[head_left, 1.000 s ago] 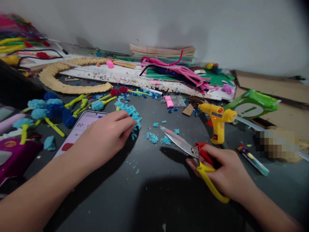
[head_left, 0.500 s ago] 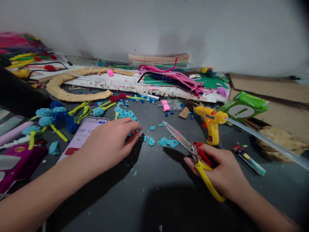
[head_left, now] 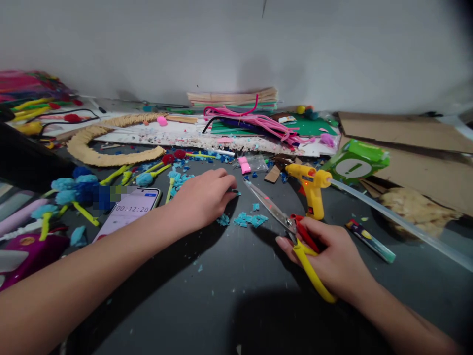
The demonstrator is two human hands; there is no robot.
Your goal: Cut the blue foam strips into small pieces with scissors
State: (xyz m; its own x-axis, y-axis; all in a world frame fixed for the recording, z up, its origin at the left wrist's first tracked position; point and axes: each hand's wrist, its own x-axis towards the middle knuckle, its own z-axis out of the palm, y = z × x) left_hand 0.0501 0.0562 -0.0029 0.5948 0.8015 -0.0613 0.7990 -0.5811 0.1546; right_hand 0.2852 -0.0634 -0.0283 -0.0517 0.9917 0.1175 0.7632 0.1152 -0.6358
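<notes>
Across the dark table (head_left: pixel 177 305), both hands reach in. The left hand (head_left: pixel 201 197) has just slid rightward; its fingers curl down together, but whether they pinch anything I cannot tell. The right hand (head_left: pixel 334 251) grasps the scissors (head_left: pixel 290 226) by the handles, blades together, tips near the left fingers. More of the phone (head_left: pixel 138 204) shows than a second ago. The glue gun (head_left: pixel 312 187) stands beyond the blades. Beside the left hand sits the blue pile (head_left: pixel 177 181); loose blue scraps (head_left: pixel 251 219) lie between the hands. That shift suggests the handling now concerns these strays rather than the pile, with the scissors idle.
</notes>
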